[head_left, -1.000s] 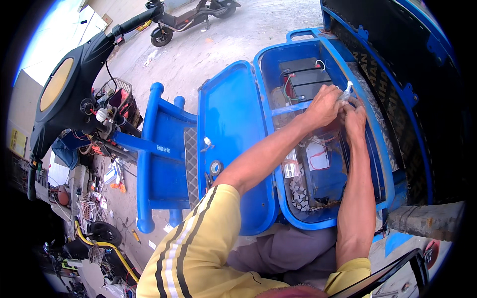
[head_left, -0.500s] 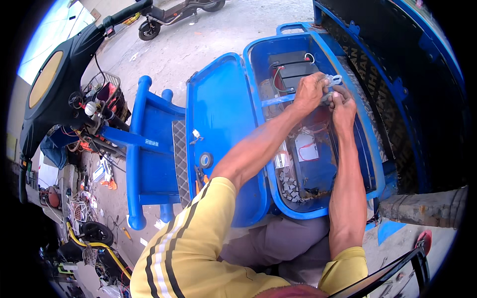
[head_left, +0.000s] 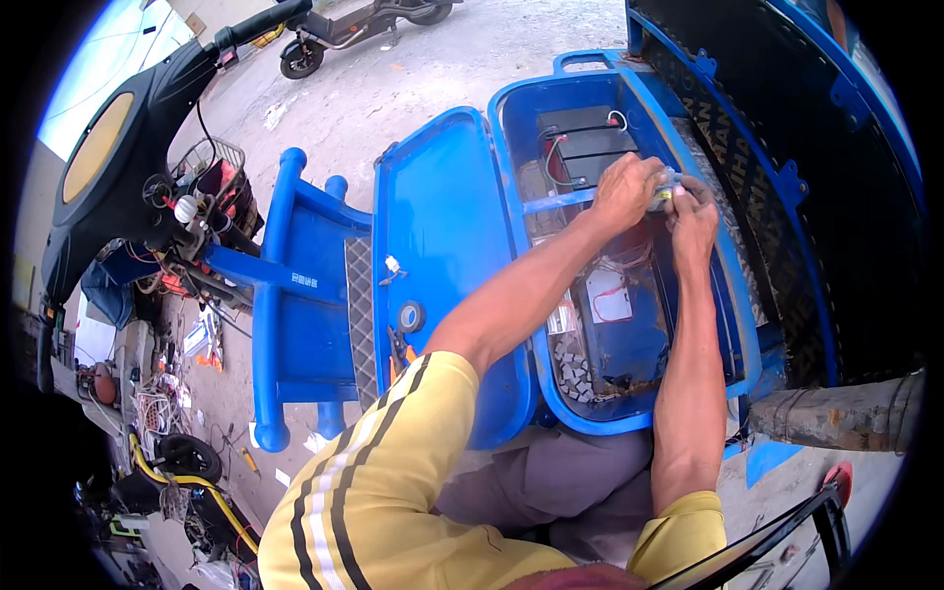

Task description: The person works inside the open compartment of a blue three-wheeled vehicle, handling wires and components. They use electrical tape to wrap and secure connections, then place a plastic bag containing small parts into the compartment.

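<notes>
My left hand [head_left: 626,190] and my right hand [head_left: 694,221] meet over the right side of an open blue metal box [head_left: 582,421]. The fingers of both are closed on a small pale, partly clear piece [head_left: 667,181] with a yellowish spot. Its exact kind is too small to make out, and my fingertips cover part of it. Below my hands, inside the box, lie loose wires [head_left: 619,264], a white card [head_left: 609,296] and several grey chips [head_left: 573,376]. A dark battery-like block [head_left: 590,147] with wires sits in the far compartment.
The lid [head_left: 442,226] lies folded open to the left, carrying a roll of tape [head_left: 410,316], orange-handled pliers [head_left: 396,352] and a small white part [head_left: 394,266]. Black handlebars [head_left: 128,147] stand at left. A dark blue-framed panel [head_left: 787,167] rises at right.
Both hands have shifted slightly right with the pale piece and drawn closer together around it. More of the piece is covered by my fingers. The view has moved a little.
</notes>
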### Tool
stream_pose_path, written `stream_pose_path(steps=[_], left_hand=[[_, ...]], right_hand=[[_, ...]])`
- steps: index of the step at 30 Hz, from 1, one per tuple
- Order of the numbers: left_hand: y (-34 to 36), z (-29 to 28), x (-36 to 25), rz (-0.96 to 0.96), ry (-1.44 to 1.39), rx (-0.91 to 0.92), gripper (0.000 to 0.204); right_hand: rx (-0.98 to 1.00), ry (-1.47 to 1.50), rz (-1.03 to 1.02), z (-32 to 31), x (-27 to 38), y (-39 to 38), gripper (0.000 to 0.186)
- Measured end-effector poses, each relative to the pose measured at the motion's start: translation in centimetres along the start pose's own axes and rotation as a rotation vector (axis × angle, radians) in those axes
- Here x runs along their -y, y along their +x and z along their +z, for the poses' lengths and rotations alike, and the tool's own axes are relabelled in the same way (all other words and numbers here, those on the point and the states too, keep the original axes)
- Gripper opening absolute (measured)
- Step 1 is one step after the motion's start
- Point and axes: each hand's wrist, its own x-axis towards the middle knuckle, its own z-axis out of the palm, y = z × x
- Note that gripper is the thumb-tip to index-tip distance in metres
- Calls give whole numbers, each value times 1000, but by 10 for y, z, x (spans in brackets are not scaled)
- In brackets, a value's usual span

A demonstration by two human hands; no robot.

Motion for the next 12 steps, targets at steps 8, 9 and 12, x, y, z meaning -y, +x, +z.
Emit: stream_pose_path(steps=[8, 9, 12], left_hand=[[-8, -10, 15, 119, -1, 27, 16], [-8, -10, 15, 97, -10, 18, 17], [-12, -6, 16, 30, -7, -12, 17]], right_hand=[[13, -37, -186, 22, -8, 0, 23], [7, -33, -157, 20, -9, 2, 23], [52, 95, -70, 4, -13, 12, 30]])
